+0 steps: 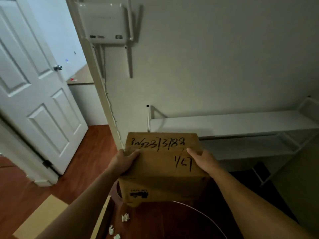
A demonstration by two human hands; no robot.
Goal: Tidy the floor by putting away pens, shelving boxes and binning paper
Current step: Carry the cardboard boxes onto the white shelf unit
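A brown cardboard box [162,169] with black handwritten numbers on top is held in the air in front of me. My left hand [123,162] grips its left side, thumb on top. My right hand [202,160] grips its right side the same way. A white metal shelf [233,122] stands against the wall just beyond the box and to the right, its top board bare. Crumpled white paper balls [125,217] lie on the wooden floor below the box, with more paper bits [114,232] nearer to me.
A white panelled door [34,94] stands open at the left. A router [103,23] hangs on the wall above. Another cardboard box [43,219] sits at the lower left. A dark round rim [203,213] curves below the held box.
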